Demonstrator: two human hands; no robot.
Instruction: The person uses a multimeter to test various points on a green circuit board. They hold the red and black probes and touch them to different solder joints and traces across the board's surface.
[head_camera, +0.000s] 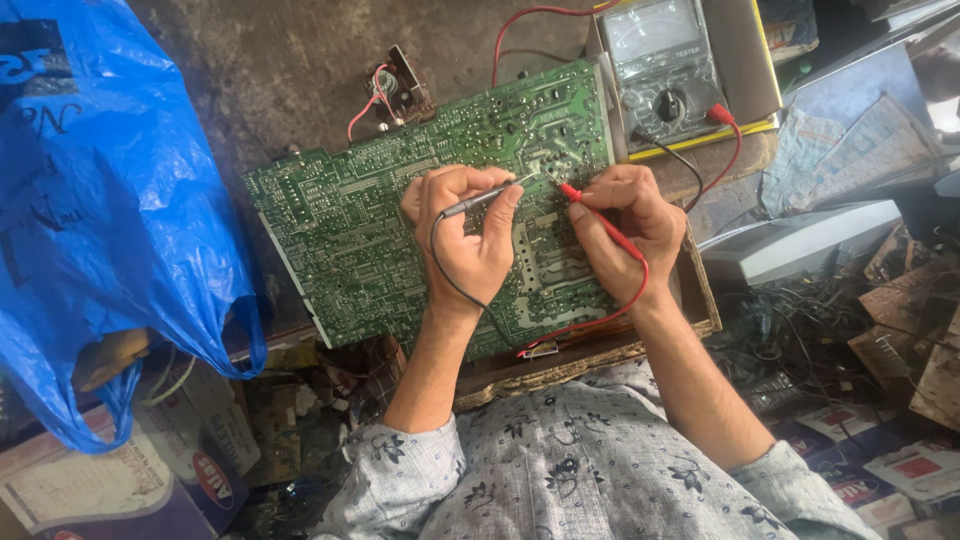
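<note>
A large green circuit board (340, 230) lies solder side up on a wooden tray (600, 350) in front of me. My left hand (465, 235) pinches a black test probe (485, 197) whose metal tip touches the board near its upper middle. My right hand (625, 230) holds a red test probe (590, 213), tip pressed to the board just right of the black tip. Black and red leads run up to a grey analog meter (662, 65) at the top right, set in a cardboard box.
A blue plastic bag (100, 200) hangs at the left over cardboard boxes (130, 470). A small part on red wires (392, 92) sits above the board. Grey device casings (800, 245), scrap and wires crowd the right side.
</note>
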